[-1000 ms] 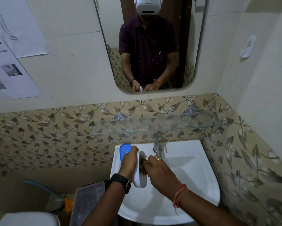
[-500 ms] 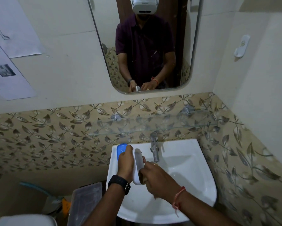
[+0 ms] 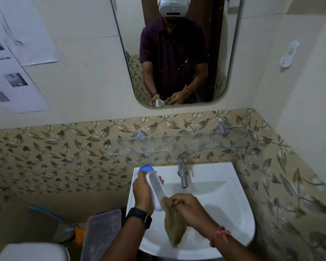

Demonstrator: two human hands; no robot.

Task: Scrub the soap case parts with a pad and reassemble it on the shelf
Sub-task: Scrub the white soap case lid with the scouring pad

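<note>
Over the white sink (image 3: pixel 224 213), my left hand (image 3: pixel 142 193) grips a white soap case part (image 3: pixel 156 189), held on edge with its hollow side facing right. My right hand (image 3: pixel 188 206) clutches a greenish-brown scrub pad (image 3: pixel 174 228) and presses its top against the lower end of the white part; the rest of the pad hangs down into the basin. A blue soap case part (image 3: pixel 146 168) lies on the sink's back left corner, partly behind my left hand. The glass shelf (image 3: pixel 186 146) runs along the wall above the tap.
A chrome tap (image 3: pixel 182 172) stands at the back of the sink, right of the white part. A clear plastic lid (image 3: pixel 101 234) leans left of the sink, with a toilet tank (image 3: pixel 32 252) at the bottom left. The mirror (image 3: pixel 177 53) hangs above the shelf.
My right hand has slid down from the middle of the white part to its lower end, and the pad now hangs in view below it. My left hand keeps its hold.
</note>
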